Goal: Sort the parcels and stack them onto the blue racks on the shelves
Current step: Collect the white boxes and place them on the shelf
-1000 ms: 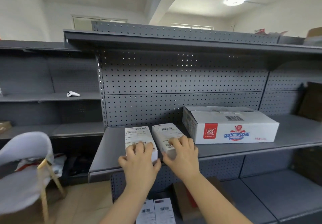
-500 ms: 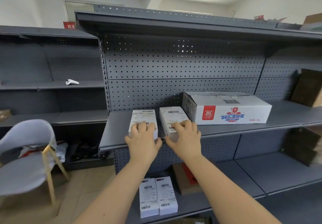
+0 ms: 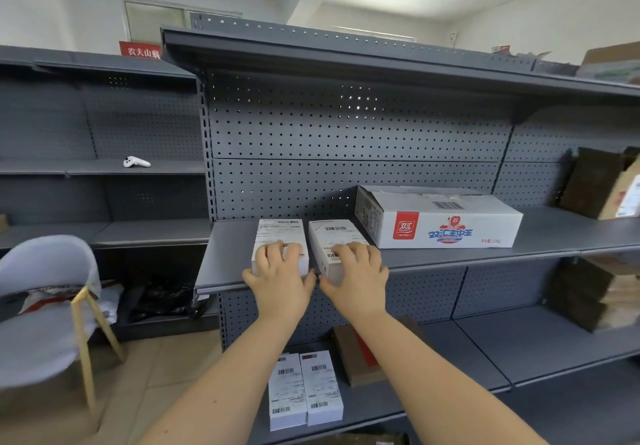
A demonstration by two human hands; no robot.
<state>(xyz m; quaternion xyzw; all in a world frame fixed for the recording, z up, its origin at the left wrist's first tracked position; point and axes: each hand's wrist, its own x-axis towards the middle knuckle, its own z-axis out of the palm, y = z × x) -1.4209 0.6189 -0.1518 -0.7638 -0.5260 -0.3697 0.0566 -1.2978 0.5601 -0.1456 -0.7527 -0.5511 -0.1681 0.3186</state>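
Note:
Two small white parcels with barcode labels lie side by side near the front edge of the grey middle shelf (image 3: 232, 254). My left hand (image 3: 280, 278) lies over the near end of the left parcel (image 3: 280, 233), fingers spread on its top. In the same way, my right hand (image 3: 356, 278) covers the near end of the right parcel (image 3: 334, 237). The two thumbs point toward each other across the gap between the parcels. A large white carton (image 3: 440, 219) with red and blue print stands just right of them.
On the lower shelf lie two more white parcels (image 3: 304, 389) and a flat brown box (image 3: 356, 358). Brown parcels (image 3: 595, 181) lean at the far right. A grey chair (image 3: 41, 306) stands on the floor to the left. A white controller (image 3: 136, 162) lies on the left rack.
Both hands stay on the same two parcels at the shelf's front. My view has drawn back, so more of the lower shelf and my forearms shows.

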